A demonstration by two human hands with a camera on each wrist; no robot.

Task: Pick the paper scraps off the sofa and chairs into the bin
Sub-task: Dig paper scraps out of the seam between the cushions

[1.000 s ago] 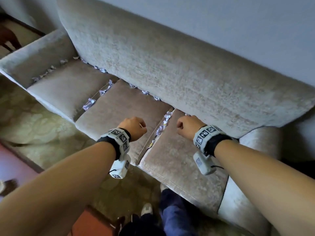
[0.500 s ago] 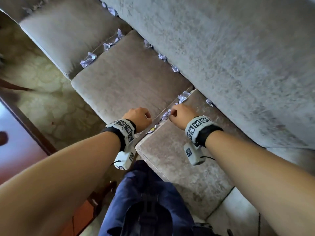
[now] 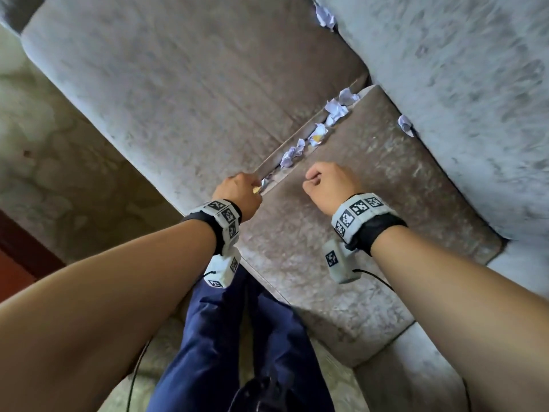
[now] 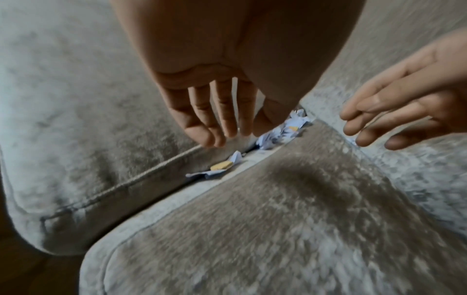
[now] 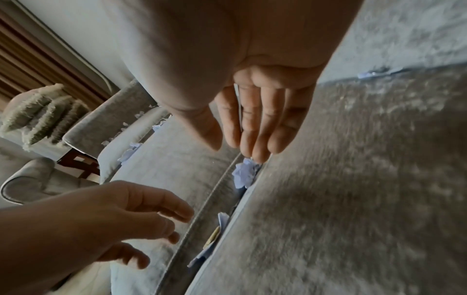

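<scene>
Several crumpled pale-blue paper scraps (image 3: pixel 297 150) lie in the gap between two grey sofa seat cushions (image 3: pixel 184 108). A flat scrap with a yellow patch (image 4: pixel 221 166) lies at the gap's front end. My left hand (image 3: pixel 255 185) hovers just over it, fingers (image 4: pixel 222 111) straight and holding nothing. My right hand (image 3: pixel 312 178) is above the right cushion (image 3: pixel 371 233) beside the gap. Its straight fingertips (image 5: pixel 260 151) nearly touch a crumpled scrap (image 5: pixel 245 173) without gripping it. One more scrap (image 3: pixel 405 124) sits against the backrest.
Another scrap (image 3: pixel 325 16) is wedged farther along the backrest, and more scraps (image 5: pixel 131 151) lie on the far cushions. My legs in blue trousers (image 3: pixel 237 337) stand against the sofa front. A grey armchair (image 5: pixel 33 179) is beyond the sofa. No bin shows.
The view has dropped closer to the seat. My left hand has reached the front end of the gap. My right hand has come off the gap and now hangs over the right cushion.
</scene>
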